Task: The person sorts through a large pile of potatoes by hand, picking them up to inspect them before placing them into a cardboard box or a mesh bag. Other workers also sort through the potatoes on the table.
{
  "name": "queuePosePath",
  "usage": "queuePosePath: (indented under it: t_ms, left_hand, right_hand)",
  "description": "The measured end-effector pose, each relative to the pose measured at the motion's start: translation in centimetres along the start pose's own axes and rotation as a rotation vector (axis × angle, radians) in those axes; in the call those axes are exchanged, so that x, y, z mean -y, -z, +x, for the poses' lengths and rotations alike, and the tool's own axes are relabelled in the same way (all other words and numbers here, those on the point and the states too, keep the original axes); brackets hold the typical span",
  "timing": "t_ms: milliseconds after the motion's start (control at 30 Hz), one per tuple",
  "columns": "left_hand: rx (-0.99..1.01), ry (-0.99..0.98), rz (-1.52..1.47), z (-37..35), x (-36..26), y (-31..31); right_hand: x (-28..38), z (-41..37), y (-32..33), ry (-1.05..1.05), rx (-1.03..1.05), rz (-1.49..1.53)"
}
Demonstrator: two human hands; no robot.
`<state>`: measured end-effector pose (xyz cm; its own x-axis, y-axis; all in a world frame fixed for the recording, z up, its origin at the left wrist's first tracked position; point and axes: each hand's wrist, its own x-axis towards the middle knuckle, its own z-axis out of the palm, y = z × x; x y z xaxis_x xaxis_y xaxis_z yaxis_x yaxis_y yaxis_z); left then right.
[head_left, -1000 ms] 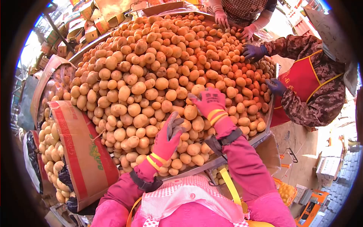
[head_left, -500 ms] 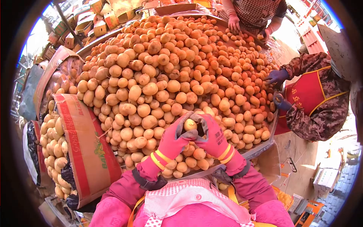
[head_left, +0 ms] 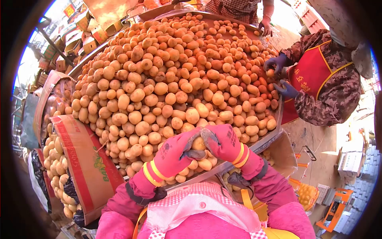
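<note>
Both my hands wear pink gloves with dark grey fingers and meet at the near edge of the heap. A potato (head_left: 198, 144) sits between them, partly covered by the fingers. My left hand (head_left: 175, 151) is closed around its left and lower side. Against its upper right side, the fingers of my right hand (head_left: 223, 144) are curled. Below and around them lie loose potatoes (head_left: 205, 164) on a metal-edged table.
A large potato heap (head_left: 155, 87) covers the sorting table. At left stands a cardboard box (head_left: 85, 163) beside bagged potatoes (head_left: 57, 175). A co-worker in a red apron (head_left: 312, 73) handles a potato at right; another person's gloved hand (head_left: 266, 27) is at the far edge.
My hands have come slightly lower and nearer my body, still around a potato. The view has shifted a little. The right co-worker's upper hand now has a potato.
</note>
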<state>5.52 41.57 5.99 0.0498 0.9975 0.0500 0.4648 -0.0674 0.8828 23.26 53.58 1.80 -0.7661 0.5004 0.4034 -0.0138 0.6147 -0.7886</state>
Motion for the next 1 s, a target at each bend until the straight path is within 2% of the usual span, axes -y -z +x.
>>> queuePosePath:
  t_ms: [133, 300, 333, 367, 433, 500, 567, 633, 700, 733, 833, 867, 900, 967, 1000]
  left_hand:
    - [-0.053, 0.087, -0.157, 0.4, -0.5, -0.7]
    - [-0.146, 0.431, -0.978, 0.8, 0.5, -0.8]
    - [-0.125, 0.435, -1.150, 0.7, 1.5, -0.8]
    - [-0.123, 0.437, -1.149, 0.6, 2.4, -1.2]
    - [-0.087, 0.359, -1.087, 0.3, 4.4, -2.5]
    - [-0.051, 0.301, -1.019, 0.0, 5.7, -3.4]
    - [-0.006, 0.315, -0.888, -0.3, 6.2, -3.2]
    - [0.053, 0.354, -0.712, -1.0, 6.5, -2.7]
    - [0.100, 0.393, -0.561, -1.7, 6.8, -2.6]
    - [0.106, 0.405, -0.514, -2.2, 6.8, -2.6]
    - [0.045, 0.423, -0.461, -3.0, 6.6, -3.2]
    - [0.002, 0.422, -0.467, -3.1, 6.4, -3.2]
    - [-0.039, 0.427, -0.475, -3.2, 6.3, -3.2]
    - [-0.102, 0.426, -0.480, -3.2, 6.0, -3.3]
    - [-0.116, 0.423, -0.465, -3.1, 6.1, -3.5]
  right_hand:
    - [-0.9, -0.5, -0.4, -0.067, -0.074, 0.066]
    - [-1.6, 0.7, 1.0, -0.303, -0.290, 0.233]
    - [-0.3, 0.4, 1.6, -0.146, -0.197, -0.098]
    - [1.3, 0.8, 1.7, -0.148, -0.199, -0.097]
    - [3.6, 0.7, 0.7, -0.143, 0.034, -0.444]
    - [1.5, -0.7, -0.8, -0.212, 0.034, -0.418]
    - [0.2, -0.9, -1.1, -0.059, 0.206, -0.614]
    - [0.8, -1.6, -1.4, 0.010, 0.187, -0.540]
    - [1.9, -2.2, -2.0, -0.054, 0.273, -0.566]
    - [1.6, -2.7, -2.7, -0.042, 0.213, -0.506]
    - [2.0, -3.6, -2.9, -0.004, 0.268, -0.502]
    - [1.2, -3.9, -2.5, -0.051, 0.331, -0.439]
    - [0.4, -3.7, -2.1, -0.045, 0.334, -0.430]
    - [-1.0, -2.5, -1.6, -0.182, -0.116, -0.391]
    - [-0.8, -2.2, -1.8, -0.170, -0.110, -0.388]
